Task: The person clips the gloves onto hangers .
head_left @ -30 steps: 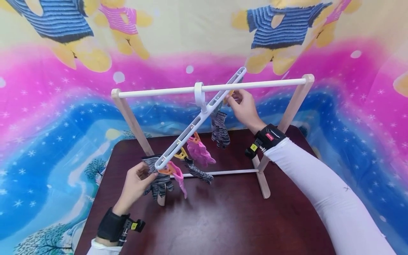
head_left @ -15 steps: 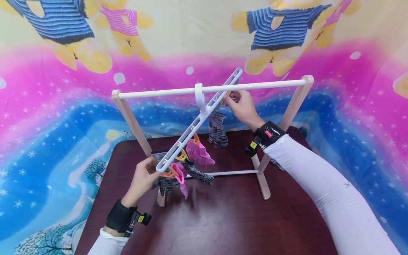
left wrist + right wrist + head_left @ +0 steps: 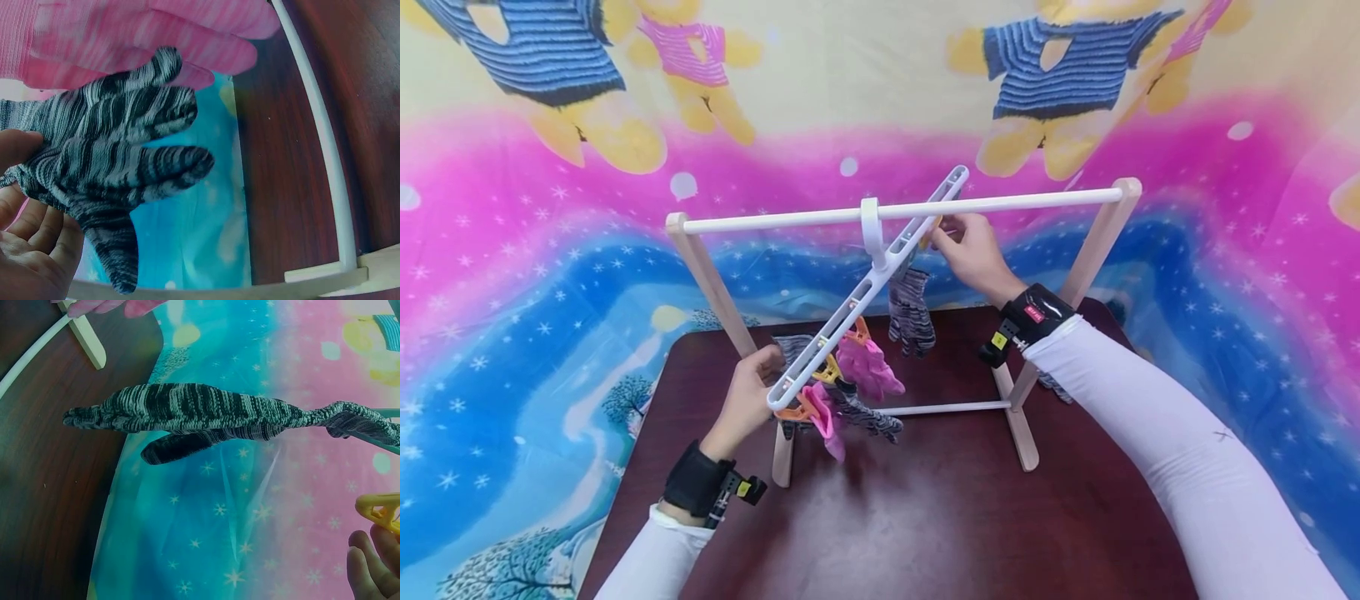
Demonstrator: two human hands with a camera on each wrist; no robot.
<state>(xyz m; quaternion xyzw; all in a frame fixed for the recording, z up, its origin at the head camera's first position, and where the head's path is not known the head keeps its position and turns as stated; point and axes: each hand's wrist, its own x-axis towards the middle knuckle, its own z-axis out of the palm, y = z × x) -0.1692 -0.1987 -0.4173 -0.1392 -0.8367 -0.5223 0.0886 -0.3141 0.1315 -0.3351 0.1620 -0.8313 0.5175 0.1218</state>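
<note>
A white clip hanger [image 3: 868, 283] hangs slantwise from the rack's top bar. My left hand [image 3: 747, 404], at its near end, pinches a black-and-grey striped knit glove [image 3: 125, 119] between thumb and fingers. My right hand [image 3: 973, 254] is at the far half, its fingertips on a yellow clip [image 3: 377, 507]. Beside that clip, another striped glove [image 3: 206, 406] hangs from a grey-green clip [image 3: 382, 439]. Two pink gloves [image 3: 868, 367] hang from orange clips [image 3: 805, 407], with a striped glove [image 3: 868, 414] on a yellow clip [image 3: 827, 367] between them.
The rack has a white top bar [image 3: 1015, 202], wooden legs [image 3: 715, 287] and a white lower bar [image 3: 951, 408], on a dark red table [image 3: 917, 517]. Another striped item [image 3: 1054, 385] lies behind the right leg, partly hidden. A printed cloth [image 3: 842, 108] backs the table.
My left hand has moved right and slightly up with the striped glove, bringing it behind the hanger's near end. The hanger has swung slightly; my right hand stays at the yellow clip.
</note>
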